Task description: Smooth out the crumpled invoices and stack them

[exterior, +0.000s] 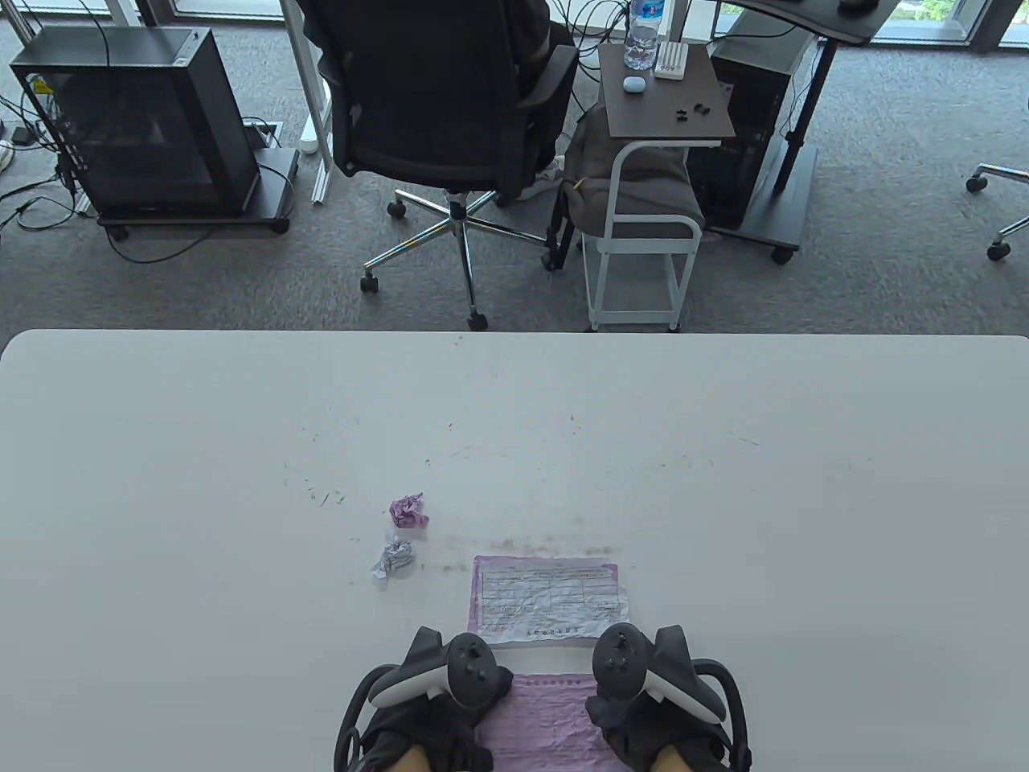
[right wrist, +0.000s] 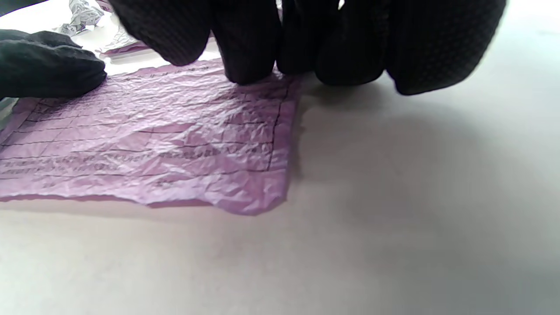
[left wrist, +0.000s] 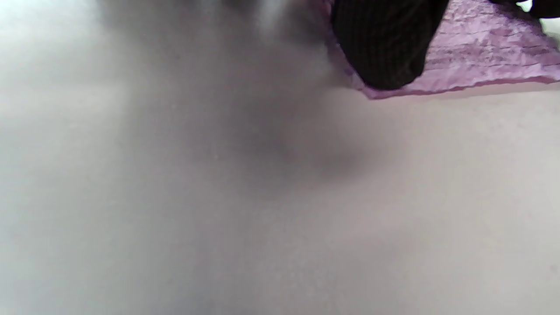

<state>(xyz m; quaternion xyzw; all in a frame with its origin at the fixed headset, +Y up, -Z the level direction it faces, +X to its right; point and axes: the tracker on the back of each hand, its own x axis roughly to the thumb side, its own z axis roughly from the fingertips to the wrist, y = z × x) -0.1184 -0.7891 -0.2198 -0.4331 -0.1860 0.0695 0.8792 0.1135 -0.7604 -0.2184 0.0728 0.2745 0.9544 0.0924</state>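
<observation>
Invoices lie in front of you on a white table, seen from above in the table view. Its surface is scuffed with small dark marks. Beyond the far edge is grey carpet with a black office chair, a black computer case on a wheeled base, and a white side table holding a water bottle. You can count four papers: a flattened white invoice with a purple border, a purple invoice just nearer you between your hands, and two crumpled balls to the left, one purple and one white. Your left hand and right hand rest at the purple sheet's two sides. The trackers hide your fingers, and the bottom edge cuts off the sheet.

In the left wrist view, mostly blurred table, one gloved fingertip presses on the corner of the wrinkled purple sheet. Your other fingers are out of frame.

In the right wrist view, your right fingers lie side by side, close together, tips pressing down on the right edge of the purple sheet and the table beside it. Your left fingers press on its far side. The white crumpled ball shows partly at the top left.
</observation>
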